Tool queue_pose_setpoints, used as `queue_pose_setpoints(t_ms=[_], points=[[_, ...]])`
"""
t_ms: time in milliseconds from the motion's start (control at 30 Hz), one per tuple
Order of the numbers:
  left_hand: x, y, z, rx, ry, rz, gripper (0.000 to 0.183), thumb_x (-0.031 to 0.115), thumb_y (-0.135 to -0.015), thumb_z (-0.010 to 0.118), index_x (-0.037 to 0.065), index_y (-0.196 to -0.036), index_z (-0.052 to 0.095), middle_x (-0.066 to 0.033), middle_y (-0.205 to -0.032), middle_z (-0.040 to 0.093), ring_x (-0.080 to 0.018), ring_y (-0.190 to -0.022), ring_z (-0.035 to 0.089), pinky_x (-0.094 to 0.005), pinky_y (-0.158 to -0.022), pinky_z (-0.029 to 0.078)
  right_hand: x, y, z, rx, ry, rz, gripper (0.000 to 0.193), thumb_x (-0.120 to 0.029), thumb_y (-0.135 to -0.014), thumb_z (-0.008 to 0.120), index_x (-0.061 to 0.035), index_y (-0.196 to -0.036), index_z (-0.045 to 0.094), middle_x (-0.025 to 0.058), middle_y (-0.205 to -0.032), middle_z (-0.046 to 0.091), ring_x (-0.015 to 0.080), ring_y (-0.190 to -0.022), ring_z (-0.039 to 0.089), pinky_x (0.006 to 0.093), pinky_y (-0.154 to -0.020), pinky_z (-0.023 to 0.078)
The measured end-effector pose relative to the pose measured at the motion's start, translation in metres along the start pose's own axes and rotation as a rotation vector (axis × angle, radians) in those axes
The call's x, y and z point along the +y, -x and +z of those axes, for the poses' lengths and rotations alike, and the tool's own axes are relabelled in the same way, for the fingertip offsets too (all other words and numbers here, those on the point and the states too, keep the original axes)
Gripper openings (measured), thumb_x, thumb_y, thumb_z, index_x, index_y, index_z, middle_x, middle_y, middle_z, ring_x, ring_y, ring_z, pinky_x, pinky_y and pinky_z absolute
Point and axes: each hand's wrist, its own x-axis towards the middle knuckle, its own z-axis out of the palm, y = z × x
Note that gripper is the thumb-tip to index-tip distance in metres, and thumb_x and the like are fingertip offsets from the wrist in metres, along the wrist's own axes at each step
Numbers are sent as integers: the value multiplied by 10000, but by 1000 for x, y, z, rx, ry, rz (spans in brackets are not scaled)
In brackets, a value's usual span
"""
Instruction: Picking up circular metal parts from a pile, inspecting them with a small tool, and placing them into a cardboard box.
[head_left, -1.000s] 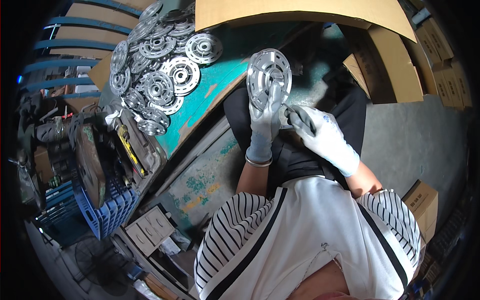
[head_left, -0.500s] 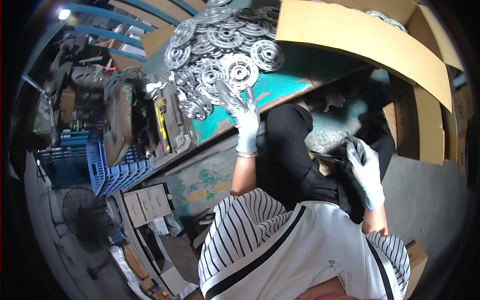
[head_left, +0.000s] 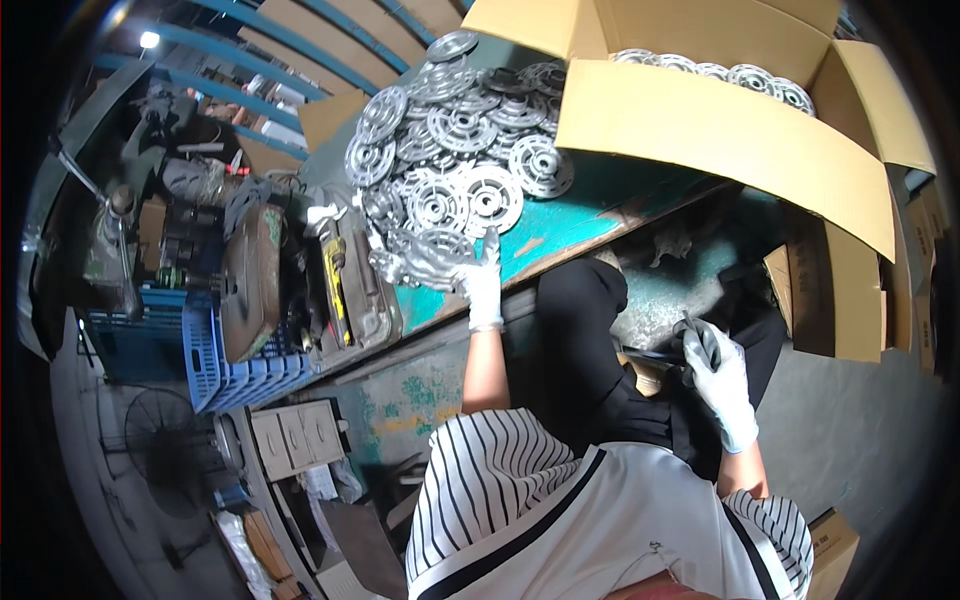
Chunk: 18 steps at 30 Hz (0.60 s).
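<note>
A heap of round silvery metal discs (head_left: 462,125), with holes and raised hubs, covers part of the green bench top (head_left: 590,195). My left hand (head_left: 470,272), in a white glove with grey fingers, reaches to the near left end of the heap. Its fingers stretch over the discs there and its thumb points up, apart from them. Down by my lap my right hand (head_left: 715,360), gloved the same way, is closed around a thin dark tool (head_left: 688,320); most of the tool is hidden, so its exact kind does not show.
At the right stands an open cardboard box (head_left: 720,150) with rows of similar discs inside. A yellow-handled tool (head_left: 333,275) lies in a grey tray left of the heap. Beyond it are a rusty metal block (head_left: 252,285), a blue crate (head_left: 245,380) and a fan (head_left: 170,440).
My left hand has swung left, from pointing up at the heap to lying over discs at its near end. My right hand stays by my lap. The view has tilted slightly.
</note>
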Motion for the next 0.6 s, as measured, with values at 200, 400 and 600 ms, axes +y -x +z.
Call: queue_pose_setpoints(t_ms=[200, 400, 600], points=[[54, 11, -37, -109, -37, 113, 719, 206, -814, 692, -3, -1397, 326, -235, -1434, 309, -334, -1305, 338, -439, -1072, 305, 24, -6, -2, 34, -172, 74, 202, -113, -904, 587, 25, -1050, 608, 24, -651, 569, 70, -459, 494, 248, -464, 416], [243, -46, -102, -476, 730, 210, 753, 215, -778, 733, 11, -1391, 346, -235, -1452, 276, -355, -1337, 301, -459, -1090, 290, 33, -18, -23, 16, -133, 64, 204, -140, -836, 616, -35, -1010, 636, 157, -874, 663, 324, -804, 650, 362, -714, 512], [437, -83, -49, -291, 319, 1249, 758, 393, -741, 728, 140, -1390, 428, -238, -1461, 275, -434, -1383, 184, -525, -1116, 182, 93, -17, -15, 78, -13, 69, 186, -101, -797, 660, -29, -969, 654, 157, -794, 658, 315, -706, 646, 381, -579, 499]])
